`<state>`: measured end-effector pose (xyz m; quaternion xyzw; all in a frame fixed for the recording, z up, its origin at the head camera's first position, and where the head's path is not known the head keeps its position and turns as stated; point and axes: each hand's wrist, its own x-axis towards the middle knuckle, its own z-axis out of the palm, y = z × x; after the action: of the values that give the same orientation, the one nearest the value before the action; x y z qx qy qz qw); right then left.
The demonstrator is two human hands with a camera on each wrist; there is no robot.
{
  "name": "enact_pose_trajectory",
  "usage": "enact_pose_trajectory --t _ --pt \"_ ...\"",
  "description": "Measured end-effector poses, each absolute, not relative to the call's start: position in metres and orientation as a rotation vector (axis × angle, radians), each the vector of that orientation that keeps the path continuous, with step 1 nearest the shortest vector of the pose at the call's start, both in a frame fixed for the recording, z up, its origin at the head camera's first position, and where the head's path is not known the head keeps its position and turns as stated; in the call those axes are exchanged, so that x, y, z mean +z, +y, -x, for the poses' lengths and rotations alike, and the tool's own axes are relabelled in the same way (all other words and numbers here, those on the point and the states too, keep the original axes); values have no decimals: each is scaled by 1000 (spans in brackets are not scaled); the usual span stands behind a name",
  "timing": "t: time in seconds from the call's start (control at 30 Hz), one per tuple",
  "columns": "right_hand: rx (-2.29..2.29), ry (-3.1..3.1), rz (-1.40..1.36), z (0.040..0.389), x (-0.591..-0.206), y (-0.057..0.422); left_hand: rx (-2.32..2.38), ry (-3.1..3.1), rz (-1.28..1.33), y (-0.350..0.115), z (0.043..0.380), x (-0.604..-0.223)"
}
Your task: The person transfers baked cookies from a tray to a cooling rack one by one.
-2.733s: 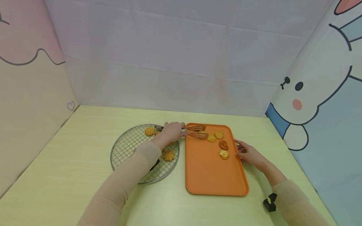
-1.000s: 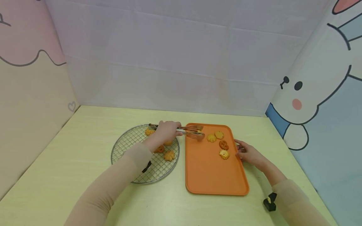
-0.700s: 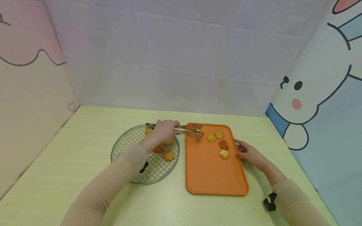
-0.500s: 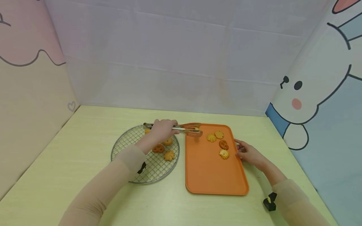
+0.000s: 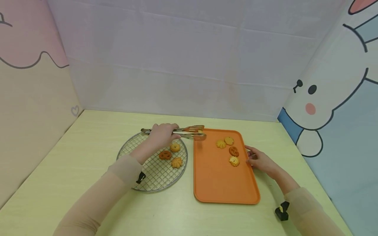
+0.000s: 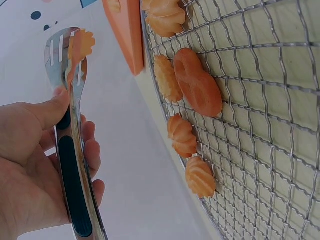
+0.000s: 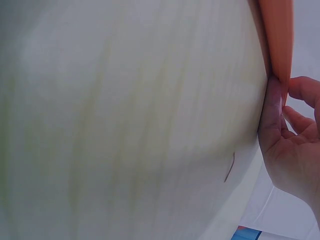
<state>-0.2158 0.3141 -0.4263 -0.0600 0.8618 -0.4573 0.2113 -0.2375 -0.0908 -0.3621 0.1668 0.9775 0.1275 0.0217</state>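
My left hand grips a pair of metal serving tongs with dark grip inserts. Between the slotted heads of the tongs sits a small yellow cookie. The heads overlap the upper left edge of the orange tray in the head view. My right hand pinches the tray's right edge between thumb and fingers. On the tray lie a flower-shaped cookie, a round cookie, a pretzel cookie and a swirl cookie.
Left of the tray is a round wire rack, partly under my left arm. It bears several cookies, among them a brown pretzel cookie and a ridged cookie. Fabric-like walls enclose the pale table.
My left hand has lifted the tongs and the cookie off the tray's upper left corner and moved left, over the rack's far side. My right hand has stayed at the tray's edge.
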Motion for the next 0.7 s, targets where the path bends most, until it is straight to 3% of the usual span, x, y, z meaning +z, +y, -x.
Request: enact_pose_trajectory --t 0.7 --pt "-1258 2399 173 214 -424 314 470 3136 -559 -121 206 -346"
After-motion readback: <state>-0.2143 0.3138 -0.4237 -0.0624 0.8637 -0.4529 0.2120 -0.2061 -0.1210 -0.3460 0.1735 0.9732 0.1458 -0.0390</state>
